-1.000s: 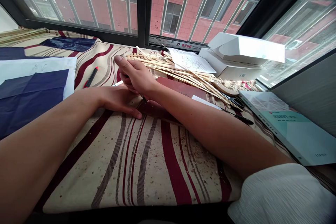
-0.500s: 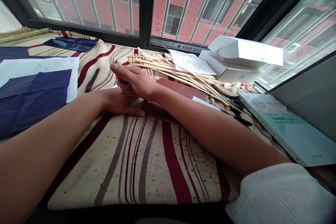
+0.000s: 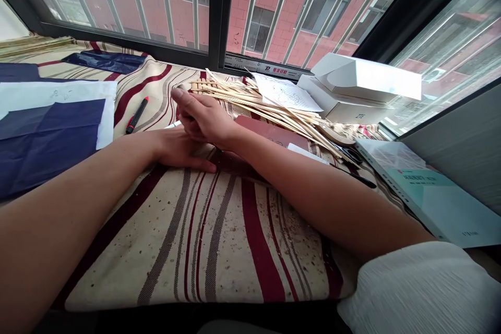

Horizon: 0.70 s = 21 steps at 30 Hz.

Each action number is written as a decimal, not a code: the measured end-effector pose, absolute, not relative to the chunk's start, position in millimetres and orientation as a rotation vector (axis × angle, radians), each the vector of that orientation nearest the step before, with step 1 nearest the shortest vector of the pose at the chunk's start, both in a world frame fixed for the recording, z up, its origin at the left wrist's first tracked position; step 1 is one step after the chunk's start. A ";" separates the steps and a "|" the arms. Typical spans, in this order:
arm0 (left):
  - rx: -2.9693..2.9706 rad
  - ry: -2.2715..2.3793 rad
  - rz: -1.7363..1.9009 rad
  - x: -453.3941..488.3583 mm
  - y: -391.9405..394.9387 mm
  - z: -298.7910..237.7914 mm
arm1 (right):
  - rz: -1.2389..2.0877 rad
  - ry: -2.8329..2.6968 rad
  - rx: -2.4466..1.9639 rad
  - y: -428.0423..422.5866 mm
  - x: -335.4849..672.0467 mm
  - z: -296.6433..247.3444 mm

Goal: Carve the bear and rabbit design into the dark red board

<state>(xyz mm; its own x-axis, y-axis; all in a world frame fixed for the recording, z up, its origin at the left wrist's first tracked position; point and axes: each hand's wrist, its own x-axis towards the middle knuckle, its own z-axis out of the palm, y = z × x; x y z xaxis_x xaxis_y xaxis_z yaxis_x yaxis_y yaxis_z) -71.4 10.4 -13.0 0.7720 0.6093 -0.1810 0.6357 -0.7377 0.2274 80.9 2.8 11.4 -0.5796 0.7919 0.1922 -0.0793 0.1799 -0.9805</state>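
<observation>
My right hand (image 3: 205, 117) is closed in a fist, thumb on top, above my left hand. Whatever sits inside the fist is hidden. My left hand (image 3: 180, 148) lies low and flat with its thumb stretched out to the right; the right fist covers its other fingers. Under and beside both hands is a flat reddish-brown board or book cover (image 3: 270, 131), partly hidden by the right forearm. The tip of a small white piece (image 3: 174, 124) shows just behind the left hand.
Thin bamboo strips (image 3: 254, 100) and a drawn-on paper (image 3: 287, 93) lie behind. A white box (image 3: 358, 86) and a teal book (image 3: 426, 188) stand right. Left are dark blue sheets (image 3: 50, 141) and a black-red pen (image 3: 136, 116). Crumbs dot the striped cloth (image 3: 195, 250).
My right fist has shifted slightly to the right over the left hand. The left hand stays almost where it was, and the view has tilted a little.
</observation>
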 end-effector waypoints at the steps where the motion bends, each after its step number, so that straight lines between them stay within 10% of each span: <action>1: 2.712 0.966 -0.111 -70.3 10.5 -11.8 | 1.343 -1.686 -0.747 3.3 79.3 9.5; 4: 2.717 0.972 -0.094 -68.3 10.4 -10.0 | 1.128 -1.616 -0.853 1.9 76.6 7.2; 11: 2.610 1.018 -0.147 -72.1 8.7 -11.9 | 1.913 -1.658 -0.474 2.5 87.2 14.8; 21: 2.659 0.959 -0.146 -66.3 9.4 -6.3 | 1.789 -1.525 -0.553 1.2 91.5 20.8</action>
